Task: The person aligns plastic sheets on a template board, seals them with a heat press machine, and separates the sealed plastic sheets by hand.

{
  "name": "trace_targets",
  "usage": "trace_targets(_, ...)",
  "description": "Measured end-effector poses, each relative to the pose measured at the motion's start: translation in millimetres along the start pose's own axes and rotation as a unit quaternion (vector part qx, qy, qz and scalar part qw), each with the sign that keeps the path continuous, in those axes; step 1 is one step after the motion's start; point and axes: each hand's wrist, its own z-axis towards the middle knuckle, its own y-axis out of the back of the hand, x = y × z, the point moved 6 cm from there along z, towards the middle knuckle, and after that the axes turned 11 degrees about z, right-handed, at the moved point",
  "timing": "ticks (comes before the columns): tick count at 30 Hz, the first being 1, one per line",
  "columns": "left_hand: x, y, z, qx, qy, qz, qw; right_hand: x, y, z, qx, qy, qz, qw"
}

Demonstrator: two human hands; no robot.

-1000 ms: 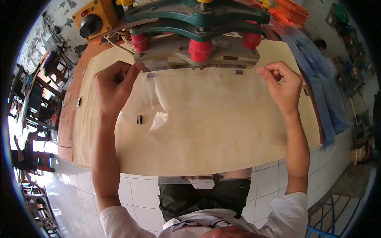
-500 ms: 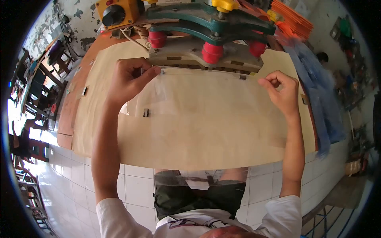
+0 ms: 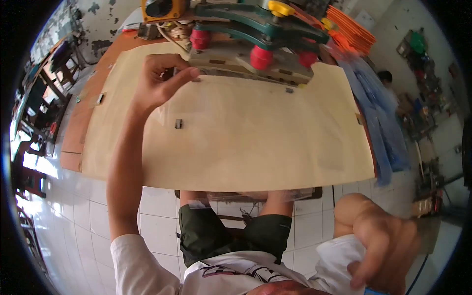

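My left hand (image 3: 164, 81) is closed in a pinch at the far left of the work surface, on the edge of a clear plastic sheet (image 3: 211, 113). The thin sheet lies over the cream board (image 3: 255, 157), and clear film hangs below the board's front edge. Just beyond the fingertips stands a press (image 3: 236, 54) with green arms and red spacers. My right hand (image 3: 383, 241) is off the board, low at the right beside my body. Motion smears its fingers, so its grip is unclear. A blue object shows partly beneath it.
Small dark pieces (image 3: 178, 124) are fixed on the board. Blue plastic film (image 3: 376, 113) drapes over the right edge. Orange stacked material (image 3: 351, 29) sits at the back right. A yellow control box (image 3: 164, 9) stands at the back left. Another person (image 3: 386, 78) is at the far right.
My right hand has left the far right of the sheet and come back to my right side. My left hand stays at the press. The view has shifted slightly.
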Motion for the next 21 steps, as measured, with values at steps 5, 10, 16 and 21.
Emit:
trace_targets(5,-1,0,-1,-0.007,-0.005,-0.018,1.0,-1,-25,11,0.034,0.084,-0.011,0.996)
trace_targets(10,-6,2,-1,-0.012,-0.003,-0.017,1.0,-13,-26,24,0.017,0.02,0.077,0.997)
trace_targets(16,-6,1,-1,-0.012,-0.009,-0.012,1.0,-18,-26,25,-0.021,-0.025,0.108,0.994)
trace_targets(21,-5,1,-2,-0.009,-0.001,-0.012,1.0,-19,-22,26,-0.016,-0.014,0.162,0.986)
